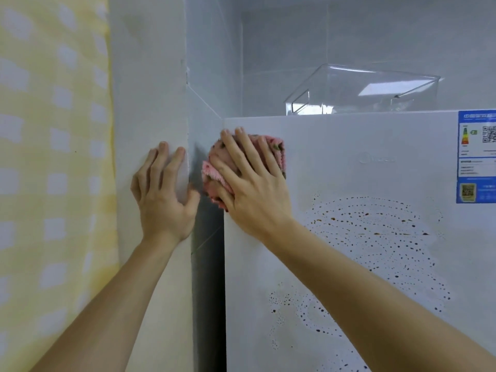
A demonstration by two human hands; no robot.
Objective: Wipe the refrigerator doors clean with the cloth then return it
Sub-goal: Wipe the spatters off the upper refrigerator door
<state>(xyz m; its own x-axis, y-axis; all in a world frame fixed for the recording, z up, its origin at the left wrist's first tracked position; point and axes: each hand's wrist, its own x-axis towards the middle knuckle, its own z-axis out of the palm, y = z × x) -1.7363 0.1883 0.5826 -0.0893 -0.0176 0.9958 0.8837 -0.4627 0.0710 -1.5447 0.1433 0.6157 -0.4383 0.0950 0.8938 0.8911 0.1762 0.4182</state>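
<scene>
Cloth (275,150) (bunched, axis unclear) pressed on door (335,167) by spread right hand (249,181); left hand (161,200) flat on wall (147,89)

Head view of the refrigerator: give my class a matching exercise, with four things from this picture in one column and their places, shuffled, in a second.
Column one
1 cloth
2 left hand
3 clear container
4 blue label

Column two
a above the refrigerator's top edge
b pressed to its front under the right hand
c resting on the wall corner
d stuck at its upper right

Pairs: 1-b, 2-c, 3-a, 4-d
</scene>
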